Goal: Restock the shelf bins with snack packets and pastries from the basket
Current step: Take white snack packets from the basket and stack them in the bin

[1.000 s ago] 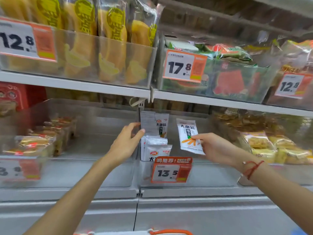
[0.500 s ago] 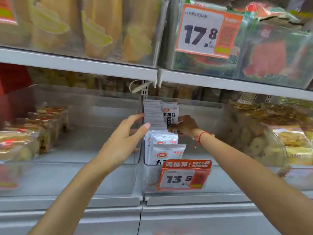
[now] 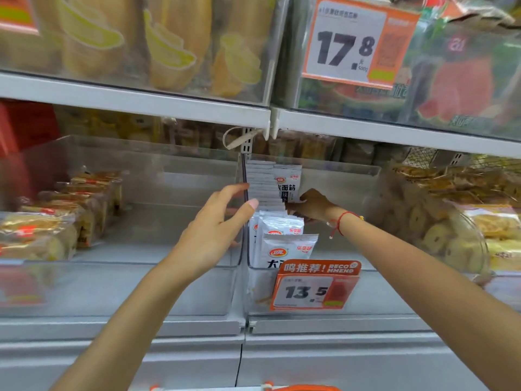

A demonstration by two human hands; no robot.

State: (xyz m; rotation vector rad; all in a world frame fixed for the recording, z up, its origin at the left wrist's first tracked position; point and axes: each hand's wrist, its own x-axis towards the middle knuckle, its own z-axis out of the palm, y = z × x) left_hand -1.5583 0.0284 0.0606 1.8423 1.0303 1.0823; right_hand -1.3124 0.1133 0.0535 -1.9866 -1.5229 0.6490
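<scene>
Filling: right hand (image 3: 308, 206) pinches a white packet (image 3: 290, 184) into the bin (image 3: 338, 176)
Left hand (image 3: 215, 232): spread, steadying
Left: bin mostly empty

**Clear plastic, glossy film, painted metal**

The shelf bins (image 3: 332, 176) are clear, smooth plastic with a faint haze. The white snack packets (image 3: 282, 238) in the middle bin look like matt film with crimped, serrated top edges. The pastries (image 3: 42, 235) on the left sit in glossy transparent wrap. The price tag (image 3: 310, 289) reads as printed paper behind a shiny sleeve. The shelf edge (image 3: 135, 100) looks like smooth, pale painted metal. A red cord bracelet (image 3: 342, 221) circles the right wrist.
</scene>
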